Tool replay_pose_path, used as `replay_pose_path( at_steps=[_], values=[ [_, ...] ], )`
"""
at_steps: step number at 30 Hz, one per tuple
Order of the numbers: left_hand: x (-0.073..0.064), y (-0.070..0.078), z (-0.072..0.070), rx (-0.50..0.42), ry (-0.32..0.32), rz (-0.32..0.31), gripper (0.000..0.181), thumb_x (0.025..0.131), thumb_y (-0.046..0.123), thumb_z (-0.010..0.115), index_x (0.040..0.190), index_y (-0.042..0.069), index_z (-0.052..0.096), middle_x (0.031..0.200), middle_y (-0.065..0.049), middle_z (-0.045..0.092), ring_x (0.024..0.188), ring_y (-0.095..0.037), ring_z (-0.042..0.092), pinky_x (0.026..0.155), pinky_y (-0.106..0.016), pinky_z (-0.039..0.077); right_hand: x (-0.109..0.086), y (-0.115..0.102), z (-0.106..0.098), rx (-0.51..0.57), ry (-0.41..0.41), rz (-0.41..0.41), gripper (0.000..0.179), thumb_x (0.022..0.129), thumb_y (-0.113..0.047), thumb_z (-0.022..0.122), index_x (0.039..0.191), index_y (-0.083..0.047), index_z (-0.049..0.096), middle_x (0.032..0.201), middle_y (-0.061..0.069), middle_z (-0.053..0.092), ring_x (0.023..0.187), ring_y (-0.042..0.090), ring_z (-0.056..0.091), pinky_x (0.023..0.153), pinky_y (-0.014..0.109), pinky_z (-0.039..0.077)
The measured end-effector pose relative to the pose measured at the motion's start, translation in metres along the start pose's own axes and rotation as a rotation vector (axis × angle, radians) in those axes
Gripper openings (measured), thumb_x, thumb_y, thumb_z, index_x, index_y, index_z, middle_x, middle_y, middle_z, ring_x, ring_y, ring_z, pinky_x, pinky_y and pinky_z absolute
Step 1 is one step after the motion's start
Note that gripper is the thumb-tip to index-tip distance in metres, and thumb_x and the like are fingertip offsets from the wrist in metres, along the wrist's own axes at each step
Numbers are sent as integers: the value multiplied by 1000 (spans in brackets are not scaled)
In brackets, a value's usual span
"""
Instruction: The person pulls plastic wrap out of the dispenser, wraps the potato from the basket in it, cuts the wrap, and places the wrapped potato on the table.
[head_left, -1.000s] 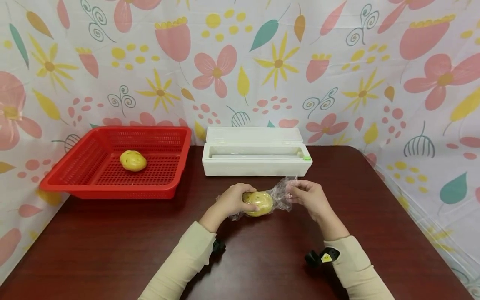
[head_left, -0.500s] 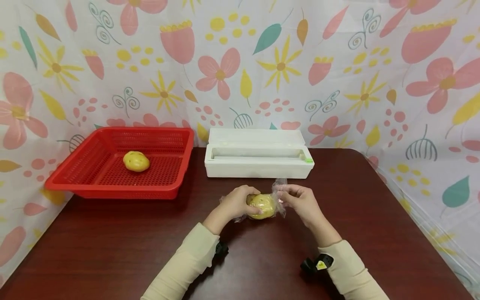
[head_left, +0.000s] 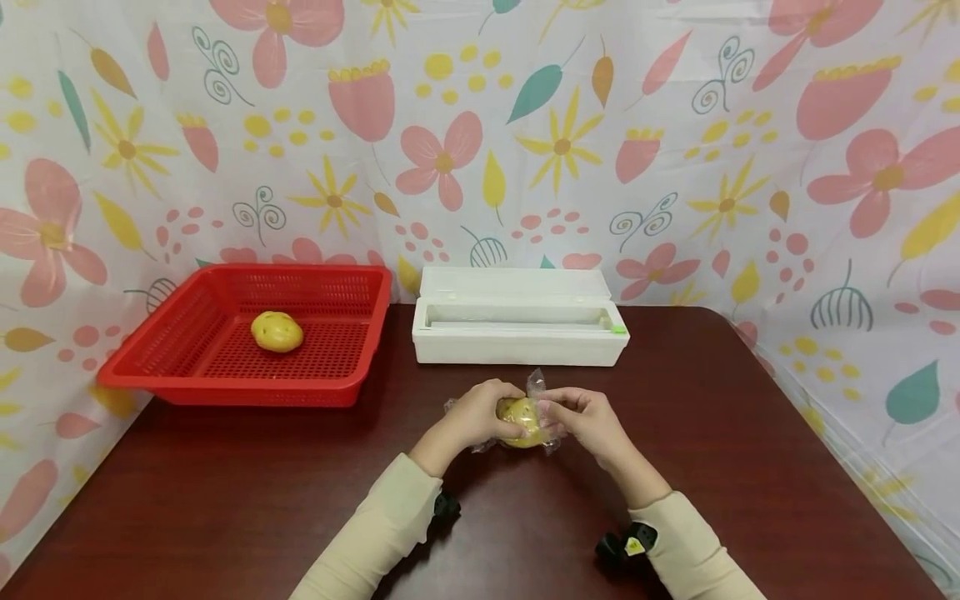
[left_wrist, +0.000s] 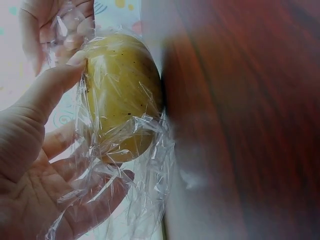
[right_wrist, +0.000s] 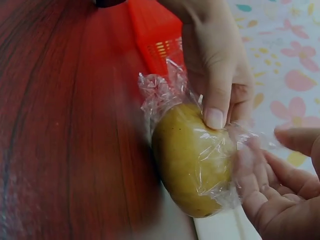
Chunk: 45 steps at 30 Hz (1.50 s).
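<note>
A yellow potato [head_left: 524, 419] in clear plastic wrap sits just above or on the table in the head view. My left hand [head_left: 472, 419] holds it from the left, thumb on the near side. In the right wrist view that thumb presses the top of the potato [right_wrist: 185, 155]. My right hand [head_left: 587, 419] pinches the loose wrap [head_left: 536, 382] at the potato's right end, close against it. Crumpled wrap [left_wrist: 150, 175] hangs off the other end in the left wrist view. The left hand's far fingers are mostly hidden behind the potato in the head view.
A red plastic basket [head_left: 247, 385] stands at the back left with another potato [head_left: 277, 332] inside. Behind the hands is a long white box [head_left: 517, 348], its lid raised, with a roll in it. A flowered cloth [head_left: 480, 125] hangs behind the dark wooden table [head_left: 225, 500].
My right hand has moved left, drawing the wrap's right end in against the potato. The left hand keeps its hold. The head view has shifted slightly.
</note>
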<state>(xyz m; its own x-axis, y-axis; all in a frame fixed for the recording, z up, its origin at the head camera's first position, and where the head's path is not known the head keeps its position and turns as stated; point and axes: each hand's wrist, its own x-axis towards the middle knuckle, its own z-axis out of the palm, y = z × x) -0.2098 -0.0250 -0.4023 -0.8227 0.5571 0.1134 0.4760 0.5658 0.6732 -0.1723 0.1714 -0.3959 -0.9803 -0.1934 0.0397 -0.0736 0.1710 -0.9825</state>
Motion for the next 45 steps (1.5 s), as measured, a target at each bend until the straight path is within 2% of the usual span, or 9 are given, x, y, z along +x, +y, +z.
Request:
replay_pose_path(
  at_steps=[3, 6, 13, 21, 27, 31, 35, 38, 45],
  values=[
    [0, -1, 1, 1, 4, 11, 51, 72, 20, 82, 117, 2, 65, 111, -11, 65, 99, -20, 59, 84, -27, 47, -1, 0, 0, -1, -47, -24, 31, 97, -5, 49, 115, 19, 56, 92, 25, 68, 72, 10, 68, 66, 27, 57],
    [0, -2, 0, -6, 3, 11, 52, 73, 21, 82, 117, 1, 64, 113, -12, 64, 101, -21, 59, 86, -29, 47, -2, -2, 0, -52, -79, -79, 27, 96, 1, 46, 114, 18, 57, 101, 33, 65, 77, 9, 67, 68, 27, 56],
    [1, -3, -1, -12, -1, 22, 50, 73, 21, 82, 116, 1, 65, 112, -11, 65, 101, -19, 58, 85, -28, 47, -3, -3, 0, -462, -18, -356, 19, 86, 3, 63, 102, -2, 71, 97, 12, 71, 83, 9, 60, 64, 22, 48],
    [2, -3, -2, -12, -2, 28, 50, 74, 23, 82, 116, 3, 65, 115, -10, 65, 104, -20, 59, 87, -30, 47, 1, 4, -3, -590, 30, -497, 27, 75, 8, 72, 98, -5, 73, 87, 3, 67, 76, 19, 53, 61, 29, 47],
    [2, -4, -2, -19, -11, 17, 52, 74, 25, 82, 118, 5, 64, 117, -9, 65, 104, -19, 59, 87, -30, 47, 4, 9, -6, -685, 10, -607, 33, 70, 3, 78, 101, -7, 72, 98, 6, 65, 82, 18, 50, 62, 30, 45],
    [2, -6, 0, -20, -15, 20, 50, 74, 26, 82, 116, 6, 64, 115, -7, 65, 102, -18, 59, 87, -30, 47, 4, 11, -7, -749, -15, -666, 37, 70, -1, 80, 105, -8, 70, 106, 7, 64, 92, 17, 51, 69, 31, 43],
    [2, -8, 0, -47, -12, 38, 49, 72, 23, 83, 115, 8, 63, 112, -8, 67, 101, -19, 61, 88, -32, 48, 4, 13, -7, -787, -37, -696, 40, 69, -5, 82, 107, -8, 69, 110, 8, 65, 101, 24, 55, 80, 40, 45],
    [1, -9, 1, -76, -9, 55, 56, 72, 22, 83, 120, 7, 59, 115, -10, 67, 105, -22, 62, 92, -36, 47, 3, 13, -6, -799, -53, -668, 44, 70, -10, 83, 111, -7, 68, 112, 8, 65, 106, 26, 55, 86, 47, 43],
    [0, -8, -3, -90, -71, 54, 68, 72, 19, 82, 131, 4, 51, 122, -11, 64, 110, -23, 60, 94, -41, 45, 1, 11, -5, -805, -112, -566, 48, 74, -18, 80, 119, -7, 65, 117, 7, 62, 106, 23, 53, 84, 41, 42]
  ],
)
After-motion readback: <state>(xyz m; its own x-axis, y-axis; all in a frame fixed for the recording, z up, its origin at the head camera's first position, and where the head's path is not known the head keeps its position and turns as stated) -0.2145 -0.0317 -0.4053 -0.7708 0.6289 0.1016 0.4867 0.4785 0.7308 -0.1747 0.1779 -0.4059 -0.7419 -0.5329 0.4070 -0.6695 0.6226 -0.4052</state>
